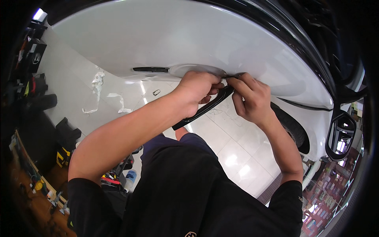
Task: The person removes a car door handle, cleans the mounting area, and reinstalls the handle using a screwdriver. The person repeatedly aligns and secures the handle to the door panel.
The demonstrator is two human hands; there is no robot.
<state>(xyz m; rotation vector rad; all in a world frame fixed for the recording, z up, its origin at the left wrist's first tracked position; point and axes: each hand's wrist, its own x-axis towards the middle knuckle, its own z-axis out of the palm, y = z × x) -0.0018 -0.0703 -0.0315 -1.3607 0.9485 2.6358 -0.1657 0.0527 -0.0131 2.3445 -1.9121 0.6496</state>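
A white car door (130, 33) stands in front of me. A glossy black door handle (215, 103) sticks out from it at a slant, its free end hanging toward me. My left hand (200, 89) is closed at the handle's door-side end, fingers curled, knuckles close to the panel. Opposite it, my right hand (252, 96) pinches the same end with thumb and forefinger. What lies between the fingertips is partly hidden. Left of the hands, a dark slot (151, 69) sits in the door beside the rounded handle recess (193, 70).
Crumpled white strips (97, 85) and a small metal-looking loop (156, 93) lie on the tiled floor (233, 146). A side mirror (341, 136) and a tyre (290, 126) are at right. Tools (112, 179) and a bottle (130, 178) stand by my left side.
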